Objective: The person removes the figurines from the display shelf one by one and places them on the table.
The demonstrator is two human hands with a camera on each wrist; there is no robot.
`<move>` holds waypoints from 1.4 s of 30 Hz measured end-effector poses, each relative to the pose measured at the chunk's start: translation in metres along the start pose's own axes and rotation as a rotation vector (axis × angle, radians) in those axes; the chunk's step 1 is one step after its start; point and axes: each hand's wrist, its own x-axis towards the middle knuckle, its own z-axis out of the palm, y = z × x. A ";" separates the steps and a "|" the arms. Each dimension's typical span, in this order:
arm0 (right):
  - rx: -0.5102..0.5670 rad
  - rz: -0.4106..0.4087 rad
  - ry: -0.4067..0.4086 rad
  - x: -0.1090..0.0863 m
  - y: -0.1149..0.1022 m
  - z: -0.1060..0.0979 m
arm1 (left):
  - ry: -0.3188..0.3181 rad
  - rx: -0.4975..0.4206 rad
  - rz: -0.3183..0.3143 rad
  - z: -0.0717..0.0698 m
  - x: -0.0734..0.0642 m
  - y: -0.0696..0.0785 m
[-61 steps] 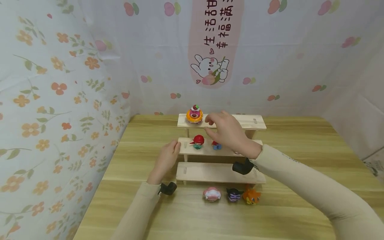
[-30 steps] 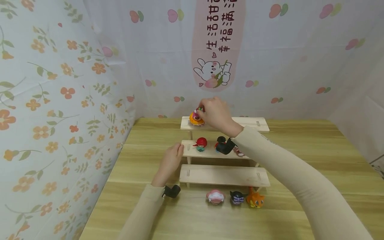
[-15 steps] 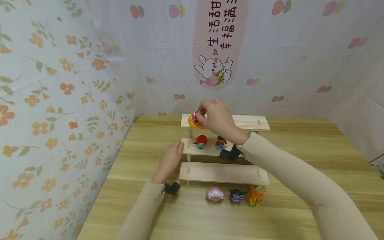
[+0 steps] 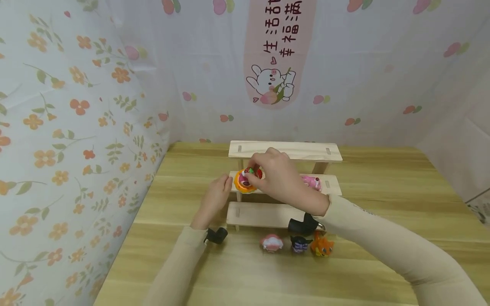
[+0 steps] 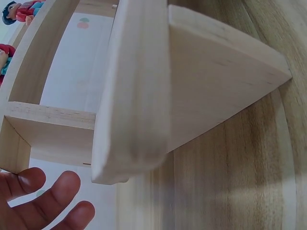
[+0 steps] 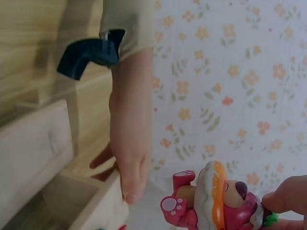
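Note:
My right hand [image 4: 283, 180] pinches a pink bear figurine [image 4: 243, 182] by the strawberry on its head. An orange ring circles the bear, which overlaps the left end of the middle tier in the head view. In the right wrist view the bear figurine [image 6: 218, 201] hangs off the shelf, its paws pointing away from the fingertips. My left hand [image 4: 212, 199] grips the left end of the wooden shelf's middle tier [image 4: 333, 183], thumb on top. Left-hand fingers [image 5: 62, 191] show below the board in the left wrist view. The red-haired figurine [image 4: 259, 173] is mostly hidden behind my right hand.
On the middle tier's right sits a pink figurine [image 4: 313, 182]. The top tier [image 4: 287, 148] rises behind, the lower tier [image 4: 264, 212] in front. Before the shelf stand a pink-and-white figurine [image 4: 272, 243], a black-and-purple one [image 4: 300, 243] and an orange one [image 4: 321, 245].
My right hand took hold of the bear figurine on the top tier, lifted it off and brought it down and forward to the middle tier. My left hand stayed at the shelf's end.

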 end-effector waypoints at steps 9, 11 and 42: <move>0.021 -0.052 -0.058 -0.018 -0.007 0.002 | -0.025 0.011 -0.021 -0.001 0.001 -0.001; 0.025 -0.038 -0.079 -0.023 -0.009 0.004 | -0.027 0.010 -0.025 0.000 0.001 -0.001; 0.104 -0.006 -0.335 -0.098 -0.017 0.090 | -0.021 -0.011 -0.026 -0.002 -0.003 0.003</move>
